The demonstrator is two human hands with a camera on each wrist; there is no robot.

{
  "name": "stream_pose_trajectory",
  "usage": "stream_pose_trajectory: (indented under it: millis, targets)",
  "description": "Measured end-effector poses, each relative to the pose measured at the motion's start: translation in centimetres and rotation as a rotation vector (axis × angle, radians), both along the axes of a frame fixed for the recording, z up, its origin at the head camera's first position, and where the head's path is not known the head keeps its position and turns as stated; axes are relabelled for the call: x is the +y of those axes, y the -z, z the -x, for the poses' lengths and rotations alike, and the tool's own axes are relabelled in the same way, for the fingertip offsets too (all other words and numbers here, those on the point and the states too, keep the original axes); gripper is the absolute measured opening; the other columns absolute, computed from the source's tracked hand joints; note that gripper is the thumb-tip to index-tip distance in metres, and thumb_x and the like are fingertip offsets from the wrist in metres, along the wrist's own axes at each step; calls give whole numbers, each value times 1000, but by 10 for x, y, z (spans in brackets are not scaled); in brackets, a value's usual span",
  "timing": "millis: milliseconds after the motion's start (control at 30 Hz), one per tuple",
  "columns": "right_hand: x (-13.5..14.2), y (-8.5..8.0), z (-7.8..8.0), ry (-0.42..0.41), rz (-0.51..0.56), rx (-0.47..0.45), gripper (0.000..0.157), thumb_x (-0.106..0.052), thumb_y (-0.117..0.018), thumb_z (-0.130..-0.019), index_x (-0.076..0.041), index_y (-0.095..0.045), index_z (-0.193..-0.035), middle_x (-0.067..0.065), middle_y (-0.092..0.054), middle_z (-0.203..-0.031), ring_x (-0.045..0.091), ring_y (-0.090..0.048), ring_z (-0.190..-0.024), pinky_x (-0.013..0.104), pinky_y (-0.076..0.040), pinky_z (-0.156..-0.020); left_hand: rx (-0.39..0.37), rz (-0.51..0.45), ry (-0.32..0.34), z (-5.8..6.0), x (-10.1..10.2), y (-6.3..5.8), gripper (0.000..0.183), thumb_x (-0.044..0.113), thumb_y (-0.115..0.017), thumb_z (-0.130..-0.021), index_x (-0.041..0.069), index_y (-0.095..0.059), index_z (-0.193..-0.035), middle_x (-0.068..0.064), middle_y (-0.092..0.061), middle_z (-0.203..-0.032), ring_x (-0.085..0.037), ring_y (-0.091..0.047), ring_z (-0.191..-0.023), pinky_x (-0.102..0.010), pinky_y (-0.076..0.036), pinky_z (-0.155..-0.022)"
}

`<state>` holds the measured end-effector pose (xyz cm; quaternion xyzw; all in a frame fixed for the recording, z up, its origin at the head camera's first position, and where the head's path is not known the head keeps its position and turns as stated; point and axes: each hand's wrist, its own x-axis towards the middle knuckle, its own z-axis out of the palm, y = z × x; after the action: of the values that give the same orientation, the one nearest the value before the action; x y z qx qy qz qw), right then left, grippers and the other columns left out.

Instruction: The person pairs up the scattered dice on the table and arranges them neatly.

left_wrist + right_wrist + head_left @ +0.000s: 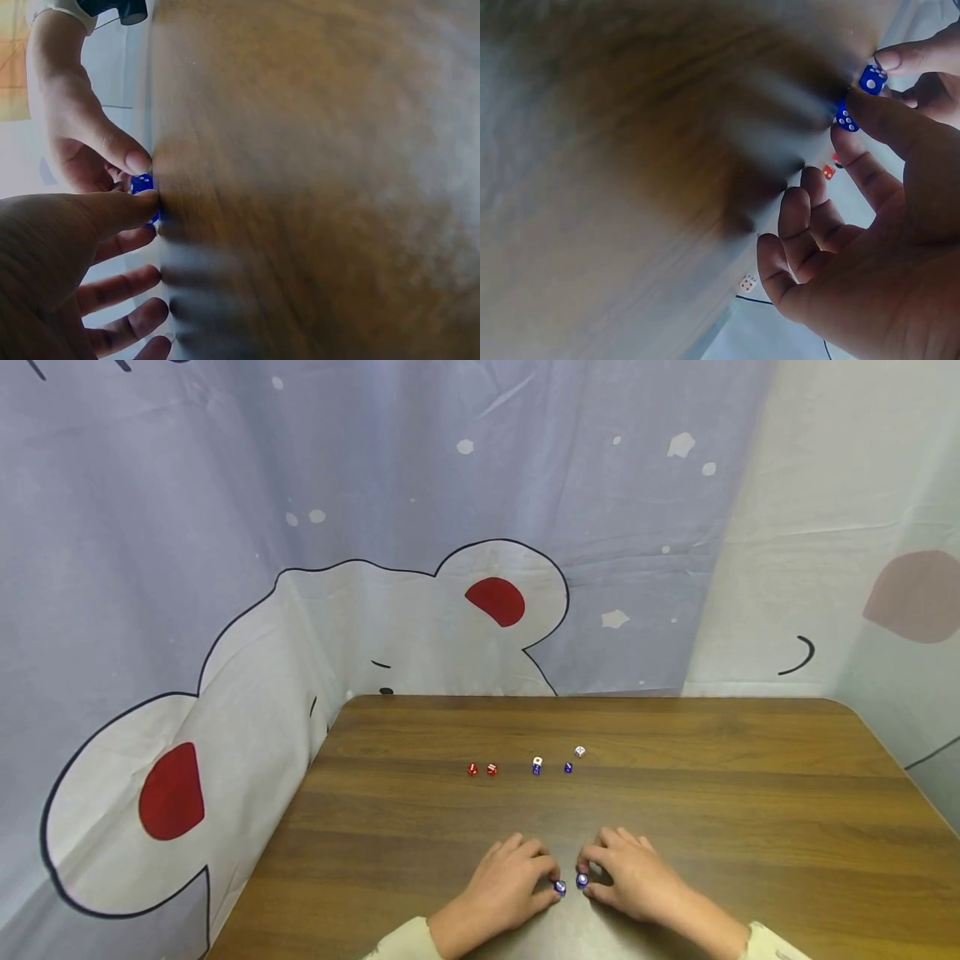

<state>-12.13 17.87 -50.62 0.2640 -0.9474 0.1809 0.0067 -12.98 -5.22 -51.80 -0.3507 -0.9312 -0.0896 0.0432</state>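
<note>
My left hand pinches a blue die with white pips between thumb and index finger, low at the tabletop. Just right of it, a second blue die is pinched the same way by my right hand. The two dice face each other across a small gap. In the right wrist view the left hand's die shows at the upper right, while the thumb partly covers the right hand's die. The other fingers of both hands are bent, their tips down at the table.
Farther back on the wooden table lie two red dice, a white die directly behind a blue one, another blue die and a white die. A printed curtain hangs behind the table.
</note>
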Motion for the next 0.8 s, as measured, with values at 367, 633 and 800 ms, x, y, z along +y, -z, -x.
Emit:
stream_pose_trajectory:
  millis: [367,633,800]
  targets:
    - [-4,1,-5,-6,16,4,22,-34,-83,-81,-33,-64,-90,-14,-50,-92,6,-39,-82,26,-29,-69,5,20,3,1,4,-1,20,49,-77,-85,35,-73,-98,13,-64,-110,-6,-52,-94,-27,-46,-80]
    - [-6,1,-6,-22,21,-7,22,-34,-83,-82,-33,-63,-91,-14,-49,-93,6,-37,-82,25,-28,-68,42,20,8,-1,6,-2,21,49,-79,-83,35,-73,-97,13,-64,-109,-6,-52,-93,-26,-45,-78]
    - [-8,2,-6,-20,14,3,22,-34,-83,-82,-33,-63,-90,-14,-49,-92,5,-36,-80,25,-27,-67,53,30,12,-1,8,0,22,51,-79,-83,35,-73,-97,13,-64,-109,-5,-52,-93,-25,-44,-77]
